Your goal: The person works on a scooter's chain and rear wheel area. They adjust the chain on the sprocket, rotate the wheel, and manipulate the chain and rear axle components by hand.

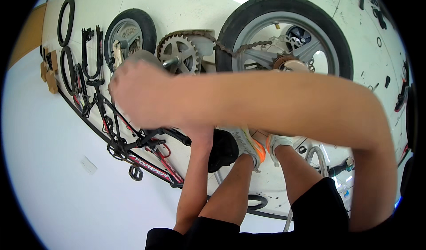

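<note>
My right arm reaches across the picture from the right, with my right hand (142,90) at its end, smeared by motion. Its fingers look curled into a fist, and a blurred grey shape (148,57) shows just beyond it; its kind is unclear. From below rises my left forearm (195,174); the left hand is hidden behind the right arm. Beyond the arms lie a toothed chainring (179,52) with a bolt in its middle, a rusty chain (244,46) and a large spoked wheel (224,28) with a black tyre. A rusty sprocket (284,63) sits at the wheel's hub.
At the left stand a smaller wheel (153,33), a black fork (84,57) and loose tyres (66,19). A black and red bicycle frame (151,166) leans by the white wall. Near my shoes (248,146) is a black seat-like piece (223,150). Small parts lie on the right floor.
</note>
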